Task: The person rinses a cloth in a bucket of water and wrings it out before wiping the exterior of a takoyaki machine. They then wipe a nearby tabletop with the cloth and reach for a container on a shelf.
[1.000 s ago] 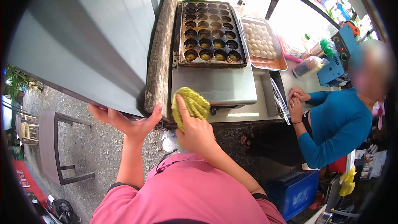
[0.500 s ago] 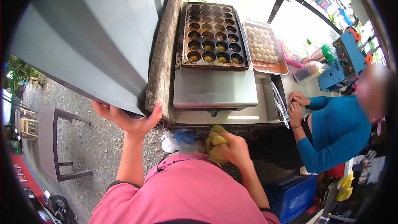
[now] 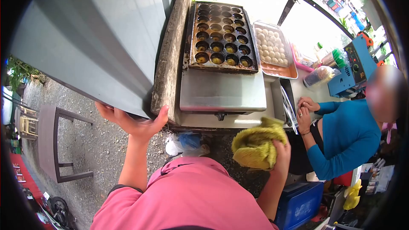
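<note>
1. The right hand point(image 3: 282, 155) has its grip closed around one side of the green cloth point(image 3: 257, 145). The cloth is bunched and folded, and most of it hangs out to the left of this grip.
2. The cloth is at the near edge of the worktop point(image 3: 249, 122) and covers a small part of this edge in the view. I cannot tell if they touch.
3. The left hand point(image 3: 135, 124) has its grip half open, with thumb and fingers spread apart. The fingers go behind the lower edge of the grey panel point(image 3: 98, 38); the thumb points up, beside the lower end of the wooden beam point(image 3: 167, 72).
4. Beyond the right grip, to the left, is the steel stove point(image 3: 222, 88). On it lies the black moulded pan point(image 3: 230, 68), with some yellowish matter in its round hollows.
5. Beyond the same grip is the metal holder point(image 3: 279, 104) with tongs, and farther is the clear box of pale balls point(image 3: 271, 44).
6. To the right of this grip, near, is another person point(image 3: 347, 134) in blue sleeves, with hands together.
</note>
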`<control>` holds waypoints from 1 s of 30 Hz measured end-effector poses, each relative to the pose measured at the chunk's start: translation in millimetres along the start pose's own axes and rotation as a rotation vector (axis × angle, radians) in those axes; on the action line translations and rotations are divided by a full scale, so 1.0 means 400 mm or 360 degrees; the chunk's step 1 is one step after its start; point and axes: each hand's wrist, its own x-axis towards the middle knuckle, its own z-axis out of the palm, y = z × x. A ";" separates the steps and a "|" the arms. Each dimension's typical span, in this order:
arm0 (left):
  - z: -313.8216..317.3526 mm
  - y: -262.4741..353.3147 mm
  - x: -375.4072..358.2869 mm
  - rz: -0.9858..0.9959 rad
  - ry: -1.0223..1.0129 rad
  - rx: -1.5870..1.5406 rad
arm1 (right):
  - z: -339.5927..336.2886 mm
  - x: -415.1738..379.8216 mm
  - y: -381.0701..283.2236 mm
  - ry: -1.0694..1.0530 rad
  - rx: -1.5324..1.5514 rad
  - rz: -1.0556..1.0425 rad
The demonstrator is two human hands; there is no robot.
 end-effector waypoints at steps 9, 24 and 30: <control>-0.003 0.000 0.003 -0.0012 -0.0026 0.0005 | 0.211 0.108 -0.037 0.0071 -0.2452 -0.0585; 0.001 -0.004 -0.022 0.0006 -0.0003 0.0000 | 0.468 0.106 0.024 -0.0579 -0.2771 -0.0746; -0.003 -0.001 -0.011 -0.0051 -0.0029 0.0014 | 0.540 0.074 0.059 -0.0723 -0.2789 -0.0823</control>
